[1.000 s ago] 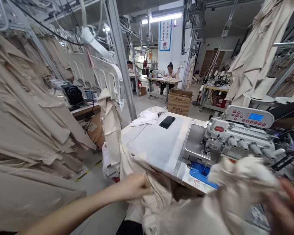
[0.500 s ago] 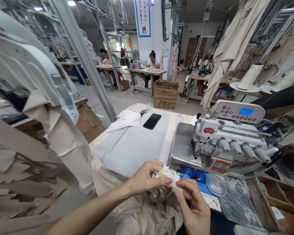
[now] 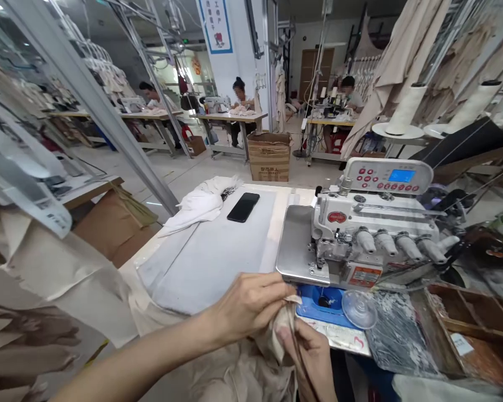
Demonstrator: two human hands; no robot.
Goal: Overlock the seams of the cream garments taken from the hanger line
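Observation:
Beige fabric (image 3: 243, 365) hangs bunched in front of me, below the table's near edge. My left hand (image 3: 257, 301) pinches its upper edge, fingers pressed together, close to the front of the sewing machine's metal plate. Lower and to the right, my right hand (image 3: 308, 357) is closed on a fold of the same fabric, thumb on top. The overlock sewing machine (image 3: 373, 223) stands just beyond both hands, and no fabric lies on its plate (image 3: 295, 243). Part of the right hand's fingers is hidden behind the cloth.
A black phone (image 3: 243, 207) and a white cloth (image 3: 197, 204) lie on the table (image 3: 218, 251). Right of my hands are a clear round dish (image 3: 359, 310) and a wooden compartment box (image 3: 456, 312). Beige pieces (image 3: 67, 268) hang at left. Several people sew farther back, behind a cardboard box (image 3: 269, 156).
My left hand has turned palm-down, raising the fabric edge. My right hand has moved lower, and the fabric now stretches between them. The whole view has swung slightly right.

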